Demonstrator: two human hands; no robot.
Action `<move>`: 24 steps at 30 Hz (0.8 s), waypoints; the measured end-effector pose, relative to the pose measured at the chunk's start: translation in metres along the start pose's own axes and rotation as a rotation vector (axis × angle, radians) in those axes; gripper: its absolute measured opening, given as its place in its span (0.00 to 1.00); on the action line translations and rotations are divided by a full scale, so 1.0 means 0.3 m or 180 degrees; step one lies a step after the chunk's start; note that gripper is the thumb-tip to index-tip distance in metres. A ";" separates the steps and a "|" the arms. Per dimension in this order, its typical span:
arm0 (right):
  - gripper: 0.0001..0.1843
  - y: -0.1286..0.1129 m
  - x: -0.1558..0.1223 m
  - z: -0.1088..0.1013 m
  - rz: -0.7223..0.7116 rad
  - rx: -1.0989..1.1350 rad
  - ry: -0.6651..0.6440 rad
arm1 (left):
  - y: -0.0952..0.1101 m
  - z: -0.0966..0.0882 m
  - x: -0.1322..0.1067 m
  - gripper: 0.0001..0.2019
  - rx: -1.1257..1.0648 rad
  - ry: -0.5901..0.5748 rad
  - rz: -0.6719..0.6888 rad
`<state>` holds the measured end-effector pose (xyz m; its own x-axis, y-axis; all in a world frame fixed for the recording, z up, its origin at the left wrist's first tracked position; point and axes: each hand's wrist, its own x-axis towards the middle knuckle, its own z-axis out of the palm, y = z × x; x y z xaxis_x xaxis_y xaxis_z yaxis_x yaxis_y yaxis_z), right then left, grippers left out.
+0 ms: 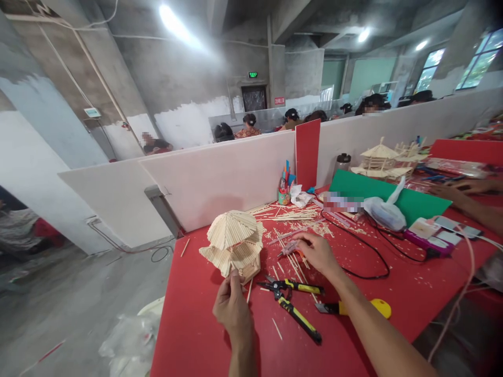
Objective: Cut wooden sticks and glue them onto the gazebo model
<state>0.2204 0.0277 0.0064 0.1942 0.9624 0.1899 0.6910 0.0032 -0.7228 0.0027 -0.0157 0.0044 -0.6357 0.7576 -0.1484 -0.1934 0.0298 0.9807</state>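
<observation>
A model pavilion (pixel 231 230) of pale wooden sticks, with two tiers of roof, stands on the red table. My left hand (pixel 233 303) is pinched at the front edge of its lower roof; whatever lies between thumb and finger is too small to make out. To the right, my right hand (pixel 318 254) is closed around a small glue gun (pixel 290 248), its nozzle pointing left towards the pavilion. Yellow-and-black cutting pliers (pixel 288 293) lie with handles apart between my hands. A yellow utility knife (pixel 330 308) rests partly under my right forearm.
Loose sticks (pixel 296 213) and chips cover the table behind my right hand. A black cable (pixel 383 262) loops at right near a purple power strip (pixel 428 243). A pen cup (pixel 283 196) stands by the white partition (pixel 220 173). Another person's hands (pixel 467 188) are at far right.
</observation>
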 end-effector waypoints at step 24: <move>0.23 0.084 -0.052 -0.073 0.0546 0.1591 -0.0414 | 0.003 -0.025 0.031 0.23 -0.1261 -0.0285 -0.0273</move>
<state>0.2501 0.0069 0.0000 0.1655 0.9860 -0.0193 0.2356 -0.0585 -0.9701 -0.0090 -0.0134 0.0030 -0.5406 0.8175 -0.1984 -0.5266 -0.1449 0.8377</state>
